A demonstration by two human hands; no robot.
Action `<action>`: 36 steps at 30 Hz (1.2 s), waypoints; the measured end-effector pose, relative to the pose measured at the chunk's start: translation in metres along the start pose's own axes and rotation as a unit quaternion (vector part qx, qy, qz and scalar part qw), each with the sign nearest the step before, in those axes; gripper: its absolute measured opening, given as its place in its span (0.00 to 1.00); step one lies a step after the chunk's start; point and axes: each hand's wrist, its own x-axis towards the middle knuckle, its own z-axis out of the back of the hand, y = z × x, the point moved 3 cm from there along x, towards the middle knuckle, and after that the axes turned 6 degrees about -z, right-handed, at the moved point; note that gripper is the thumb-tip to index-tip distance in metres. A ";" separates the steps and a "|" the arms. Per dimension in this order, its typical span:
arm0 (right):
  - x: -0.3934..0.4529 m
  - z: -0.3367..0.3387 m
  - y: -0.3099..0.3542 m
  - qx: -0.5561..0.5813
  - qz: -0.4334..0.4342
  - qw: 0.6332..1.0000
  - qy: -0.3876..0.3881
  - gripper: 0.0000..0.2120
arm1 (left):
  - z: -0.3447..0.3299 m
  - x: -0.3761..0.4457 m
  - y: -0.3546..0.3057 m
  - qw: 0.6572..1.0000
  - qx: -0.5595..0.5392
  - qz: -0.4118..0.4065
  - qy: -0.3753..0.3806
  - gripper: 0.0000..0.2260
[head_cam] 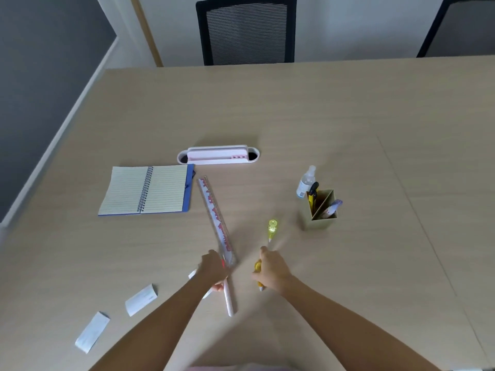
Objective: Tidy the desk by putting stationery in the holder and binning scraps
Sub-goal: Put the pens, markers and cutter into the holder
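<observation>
My left hand [214,269] is closed around a white and pink pen [228,301], right at the near end of a clear ruler with red marks [216,219] that lies on the desk. My right hand [272,271] grips a yellow pen [272,229] whose clear yellow end points away from me. The square tan holder [321,219] stands to the right and contains a yellow and black tool [312,195] and a purple pen [332,207]. Two white paper scraps [141,299] [92,332] lie at the near left; a third scrap [192,274] peeks out beside my left hand.
An open spiral notebook [146,190] lies at the left, with a white and pink desk organiser [218,155] behind it. A small clear spray bottle [306,182] stands behind the holder. Two black mesh chairs [246,30] [460,25] sit at the far edge. No bin is in view.
</observation>
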 end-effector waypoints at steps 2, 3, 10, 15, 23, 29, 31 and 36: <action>0.000 0.011 -0.007 0.025 -0.002 1.000 -0.001 0.23 | 0.008 0.009 0.001 1.000 -0.003 -0.004 -0.011 0.23; -0.002 0.021 -0.014 0.056 0.006 0.998 -0.008 0.23 | 0.015 0.012 0.001 1.000 -0.016 -0.004 -0.018 0.25; -0.043 0.128 -0.081 0.367 0.005 0.910 -0.191 0.11 | 0.022 0.012 -0.023 0.999 -0.050 0.004 -0.021 0.25; -0.025 0.175 -0.107 0.342 0.025 0.881 -0.326 0.10 | 0.015 0.017 -0.026 0.997 -0.049 0.018 -0.052 0.10; 0.027 0.164 -0.110 0.032 0.046 0.964 -0.261 0.15 | 0.021 0.006 -0.021 0.989 -0.085 -0.004 -0.121 0.14; 0.005 0.125 -0.103 0.170 0.118 0.923 -0.325 0.05 | 0.087 -0.017 -0.110 0.951 -0.095 -0.206 -0.208 0.17; -0.001 0.094 -0.097 0.160 0.160 0.939 -0.260 0.05 | 0.112 -0.030 -0.156 0.916 -0.175 -0.268 -0.242 0.15; 0.020 0.035 -0.063 0.020 0.200 0.973 -0.110 0.15 | 0.120 -0.045 -0.245 0.837 -0.287 -0.424 -0.193 0.13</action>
